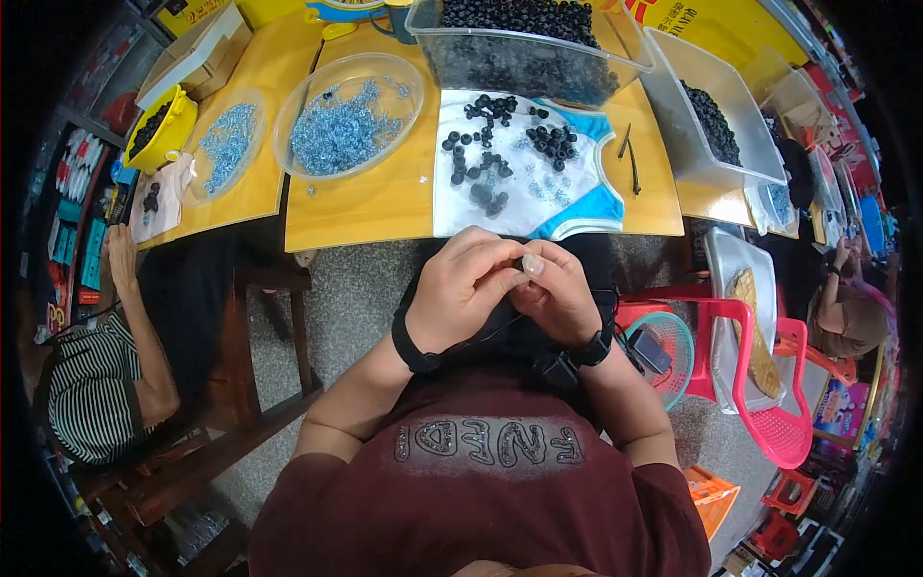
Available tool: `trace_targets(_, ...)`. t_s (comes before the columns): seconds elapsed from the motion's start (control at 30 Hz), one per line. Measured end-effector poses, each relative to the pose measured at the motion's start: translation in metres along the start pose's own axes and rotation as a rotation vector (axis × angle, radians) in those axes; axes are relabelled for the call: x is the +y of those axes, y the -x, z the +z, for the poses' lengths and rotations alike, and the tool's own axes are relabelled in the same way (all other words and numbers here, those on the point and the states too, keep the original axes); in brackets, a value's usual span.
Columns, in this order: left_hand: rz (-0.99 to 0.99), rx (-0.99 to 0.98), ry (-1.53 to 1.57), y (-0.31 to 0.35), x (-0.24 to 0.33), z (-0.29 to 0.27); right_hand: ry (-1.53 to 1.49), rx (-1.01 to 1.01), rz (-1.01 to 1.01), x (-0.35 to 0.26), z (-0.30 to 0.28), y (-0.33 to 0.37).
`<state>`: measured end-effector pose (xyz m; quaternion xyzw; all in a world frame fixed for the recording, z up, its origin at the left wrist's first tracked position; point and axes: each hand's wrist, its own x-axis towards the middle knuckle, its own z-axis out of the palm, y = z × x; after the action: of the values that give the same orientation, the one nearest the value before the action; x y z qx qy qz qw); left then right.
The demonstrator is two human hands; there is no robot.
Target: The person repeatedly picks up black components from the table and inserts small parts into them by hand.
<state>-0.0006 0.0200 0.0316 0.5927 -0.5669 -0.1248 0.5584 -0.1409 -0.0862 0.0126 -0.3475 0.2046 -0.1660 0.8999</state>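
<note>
Over a yellow table (385, 197) strewn with black beads on a white cloth (519, 168), the left hand (460, 288) and right hand (556, 293) meet, fingertips pinched around a small black bead (519, 262); its orientation is too small to tell.

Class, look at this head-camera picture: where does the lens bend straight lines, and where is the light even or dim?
Head view: the yellow table edges bow toward the rim, a fisheye effect; corners fall to black; light is even and soft over the white cloth, with no hard shadows; the hands, left hand and right hand, look sharp.
</note>
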Motion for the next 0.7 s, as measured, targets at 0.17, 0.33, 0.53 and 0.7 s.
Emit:
trace_targets(0.17, 0.008, -0.021, 0.017, -0.002, 0.001, 0.002, 0.115, -0.021, -0.021, -0.005, -0.01, 0.003)
trace_targets(0.33, -0.172, 0.015, 0.18, 0.003, -0.004, 0.003, 0.753, 0.344, -0.514, -0.1, -0.03, -0.013)
trace_targets(0.53, -0.237, -0.056, 0.161, 0.002, -0.017, 0.005, 1.7, 0.925, -1.029, -0.242, -0.15, -0.043)
trace_targets(0.7, -0.248, -0.085, 0.177, -0.001, -0.024, 0.004, 2.126, 1.014, -0.952, -0.258, -0.188, -0.045)
